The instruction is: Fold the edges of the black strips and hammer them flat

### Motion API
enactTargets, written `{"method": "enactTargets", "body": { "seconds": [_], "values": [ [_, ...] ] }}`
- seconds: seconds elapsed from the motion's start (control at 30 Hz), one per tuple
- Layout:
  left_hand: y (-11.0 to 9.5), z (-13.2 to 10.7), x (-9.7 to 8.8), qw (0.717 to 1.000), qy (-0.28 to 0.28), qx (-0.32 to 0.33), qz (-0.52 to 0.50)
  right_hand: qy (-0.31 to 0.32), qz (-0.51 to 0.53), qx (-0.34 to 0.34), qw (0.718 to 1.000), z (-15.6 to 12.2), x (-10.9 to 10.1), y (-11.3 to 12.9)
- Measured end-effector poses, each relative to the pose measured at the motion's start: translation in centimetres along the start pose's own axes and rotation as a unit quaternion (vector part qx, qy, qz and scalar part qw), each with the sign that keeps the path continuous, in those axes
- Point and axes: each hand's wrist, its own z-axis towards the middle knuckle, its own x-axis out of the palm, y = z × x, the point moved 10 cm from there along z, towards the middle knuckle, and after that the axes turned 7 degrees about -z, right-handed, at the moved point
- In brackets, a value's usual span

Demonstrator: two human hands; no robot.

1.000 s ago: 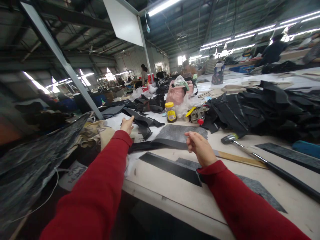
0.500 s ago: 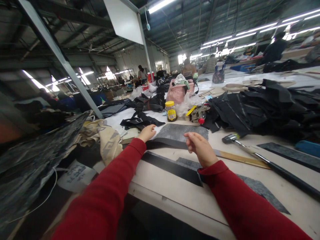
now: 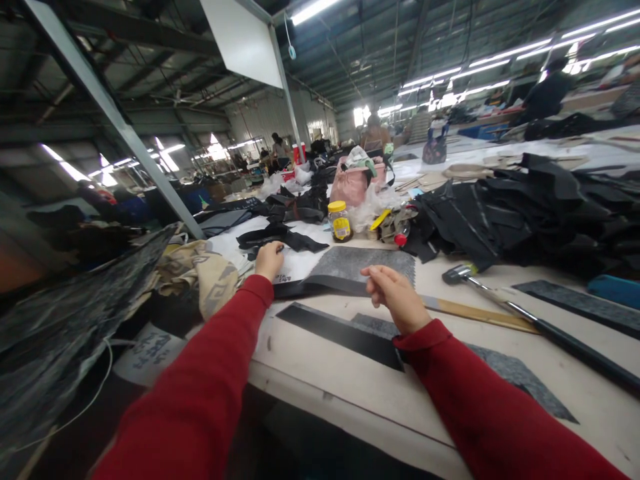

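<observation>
My left hand [image 3: 270, 261] is closed at the near edge of some black fabric pieces [image 3: 275, 237], with a dark bit of one showing at the fingertips. My right hand [image 3: 397, 299] hovers above the grey-faced sheet [image 3: 345, 261], thumb and fingers curled together; whatever may be between them is hidden. That sheet lies grey side up, with a zigzag-cut right edge and a black band [image 3: 320, 287] along its near side. Closer to me, a black strip [image 3: 340, 333] lies flat on the pale tabletop [image 3: 320, 383].
A hammer [image 3: 457, 273] with a long black handle and a wooden strip [image 3: 480, 315] lie to the right. Behind stand a yellow-lidded jar [image 3: 341, 223] and a pink bag [image 3: 350, 181]. Black pieces [image 3: 500, 213] are heaped at right; patterned cloth [image 3: 217, 280] lies at left.
My left hand has moved left and slightly away from me, from the grey-faced sheet to the black fabric pieces, and has closed. My right hand has barely moved.
</observation>
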Motion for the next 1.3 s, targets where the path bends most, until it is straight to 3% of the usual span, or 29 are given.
{"method": "enactTargets", "body": {
  "seconds": [0.1, 0.2, 0.27, 0.37, 0.5, 0.87, 1.3],
  "values": [
    [-0.8, 0.7, -3.6, 0.996, -0.077, 0.021, -0.027, 0.0, -0.005, 0.002, 1.0, 0.0, 0.0, -0.2],
    [-3.6, -0.5, -5.4, 0.99, -0.112, 0.078, -0.045, 0.002, -0.006, 0.002, 1.0, 0.0, 0.1, -0.3],
    [-6.5, -2.4, -4.7, 0.984, -0.094, 0.14, -0.05, 0.004, -0.008, 0.004, 1.0, 0.0, 0.1, -0.4],
    [-10.7, -6.0, -1.6, 0.971, -0.018, 0.236, -0.041, 0.004, -0.011, 0.005, 1.0, 0.1, 0.0, -0.6],
    [-13.8, -9.4, 2.1, 0.951, 0.054, 0.305, -0.011, 0.012, -0.015, 0.001, 1.0, 0.1, 0.1, -0.7],
    [-14.9, -10.5, 4.7, 0.936, 0.11, 0.331, 0.059, 0.005, -0.034, 0.005, 0.999, 0.0, 0.1, -0.9],
    [-14.9, -10.3, 4.9, 0.94, 0.122, 0.316, 0.046, 0.006, -0.041, 0.014, 0.999, 0.0, 0.0, -1.1]
  ]
}}
